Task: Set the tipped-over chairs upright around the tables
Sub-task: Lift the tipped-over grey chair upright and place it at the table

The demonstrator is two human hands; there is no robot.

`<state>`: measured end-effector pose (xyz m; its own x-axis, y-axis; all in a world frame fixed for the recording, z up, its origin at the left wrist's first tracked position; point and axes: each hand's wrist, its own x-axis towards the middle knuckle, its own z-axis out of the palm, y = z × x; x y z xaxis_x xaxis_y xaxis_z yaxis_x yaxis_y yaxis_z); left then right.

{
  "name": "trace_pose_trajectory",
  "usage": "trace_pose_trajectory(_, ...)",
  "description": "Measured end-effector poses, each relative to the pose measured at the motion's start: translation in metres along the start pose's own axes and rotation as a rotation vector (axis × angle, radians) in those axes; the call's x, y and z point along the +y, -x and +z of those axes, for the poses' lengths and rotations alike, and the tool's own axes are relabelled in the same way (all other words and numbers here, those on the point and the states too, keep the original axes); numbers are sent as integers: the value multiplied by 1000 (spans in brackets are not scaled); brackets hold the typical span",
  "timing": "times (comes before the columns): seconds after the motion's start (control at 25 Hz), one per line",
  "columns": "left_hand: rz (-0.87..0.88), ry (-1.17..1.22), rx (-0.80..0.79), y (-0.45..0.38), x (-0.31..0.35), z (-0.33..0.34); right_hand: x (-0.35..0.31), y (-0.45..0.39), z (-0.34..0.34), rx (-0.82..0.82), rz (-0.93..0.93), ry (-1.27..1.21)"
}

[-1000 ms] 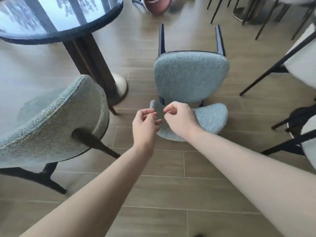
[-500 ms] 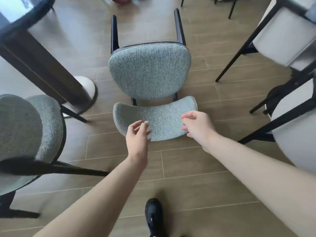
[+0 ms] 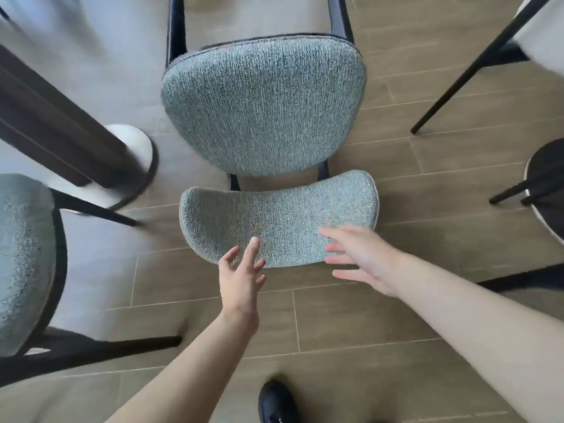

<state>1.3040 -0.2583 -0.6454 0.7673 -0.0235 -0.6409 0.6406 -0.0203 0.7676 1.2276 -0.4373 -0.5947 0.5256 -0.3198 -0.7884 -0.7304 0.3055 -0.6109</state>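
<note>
A grey-green upholstered chair [image 3: 262, 108] lies tipped on its back on the wooden floor, its two dark front legs pointing away from me. Its curved backrest [image 3: 274, 221] rests on the floor nearest me. My left hand [image 3: 242, 270] hovers at the backrest's near edge, fingers spread, fingertips over the fabric. My right hand [image 3: 360, 257] reaches over the backrest's right end, fingers apart and blurred by motion. Neither hand holds anything.
A dark table pedestal [image 3: 55, 123] with a round white base [image 3: 131, 160] stands at left. Another grey-green chair [image 3: 24, 254] stands at the left edge. White chairs on black legs [image 3: 464, 74] crowd the right. My black shoe [image 3: 276, 401] is at the bottom.
I have moved closer and lower, so the tipped chair fills more of the view. Both hands have opened from loosely curled and reached forward onto the backrest's near edge.
</note>
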Motion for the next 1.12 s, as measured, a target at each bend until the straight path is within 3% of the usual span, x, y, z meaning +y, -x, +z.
trace_pose_trajectory(0.08,-40,-1,20,-34,-29,1,42,-41,9,-60,105,-125)
trace_pose_trajectory(0.36,-107,88,105,-148,-148,22,157,-198,34,61,191,-494)
trace_pose_trajectory(0.52,-159,112,141,-220,-206,34,194,-287,39,136,183,-474)
trace_pose_trajectory(0.64,-206,72,263,-276,-242,40,213,-345,40,245,57,-530)
trace_pose_trajectory(0.8,-258,57,443,-324,-259,37,227,-387,56,267,-143,-675)
trace_pose_trajectory(1.12,-111,117,381,-342,-269,14,229,-391,42,338,-113,-601)
